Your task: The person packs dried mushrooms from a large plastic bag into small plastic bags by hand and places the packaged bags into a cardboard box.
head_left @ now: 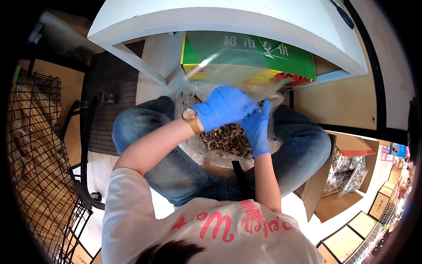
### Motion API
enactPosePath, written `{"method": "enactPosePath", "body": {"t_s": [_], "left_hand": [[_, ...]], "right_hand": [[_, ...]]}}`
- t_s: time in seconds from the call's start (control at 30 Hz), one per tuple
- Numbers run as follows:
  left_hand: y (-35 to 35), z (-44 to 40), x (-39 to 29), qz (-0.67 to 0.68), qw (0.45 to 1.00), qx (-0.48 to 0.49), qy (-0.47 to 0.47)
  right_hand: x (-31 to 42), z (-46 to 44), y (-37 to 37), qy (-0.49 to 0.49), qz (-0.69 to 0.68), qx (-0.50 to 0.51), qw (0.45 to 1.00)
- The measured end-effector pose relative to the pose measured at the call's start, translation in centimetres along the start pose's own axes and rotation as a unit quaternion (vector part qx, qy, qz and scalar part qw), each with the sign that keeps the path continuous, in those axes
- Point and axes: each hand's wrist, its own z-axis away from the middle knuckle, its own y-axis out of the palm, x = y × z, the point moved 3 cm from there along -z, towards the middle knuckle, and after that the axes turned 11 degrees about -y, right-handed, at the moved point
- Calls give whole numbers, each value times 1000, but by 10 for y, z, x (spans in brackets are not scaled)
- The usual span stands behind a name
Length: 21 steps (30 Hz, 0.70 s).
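Note:
Both hands wear blue gloves and meet above an open plastic-lined container of dried brown pieces (226, 141) between the person's legs. My left hand (224, 107), with a watch at its wrist, is closed on a clear plastic bag (233, 72), which spreads upward, blurred, in front of a green box. Against it on the right is my right hand (257, 130). One of its fingers points up; the others curl toward my left hand, and what they grip is hidden. Crumpled clear liner (193, 145) surrounds the dried pieces.
A white table (220, 15) stands ahead, with the green box (250, 53) under it. On the left is a black wire cart (39, 163) holding long tan bundles. An open carton (343, 176) with bagged goods sits at the right, near more boxes (347, 242).

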Motion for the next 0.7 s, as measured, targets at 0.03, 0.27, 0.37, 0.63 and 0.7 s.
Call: {"method": "enactPosePath", "body": {"t_s": [0.03,0.27,0.37,0.63,0.7], "left_hand": [[6,2,-8,-8,1000,16,2],[10,21,-22,-24,974,-56,219],[11,14,-12,-36,979,-37,195],[16,10,-10,-86,989,-4,118],[20,9,-7,-109,990,-1,90]], "right_hand": [[-2,-4,13,42,-107,40,993],[-43,-77,40,27,-81,249,965],[-35,-99,68,1,-138,96,986],[-70,-94,-110,-52,-126,-22,990],[-31,-33,-81,-78,-123,-116,983]]}}
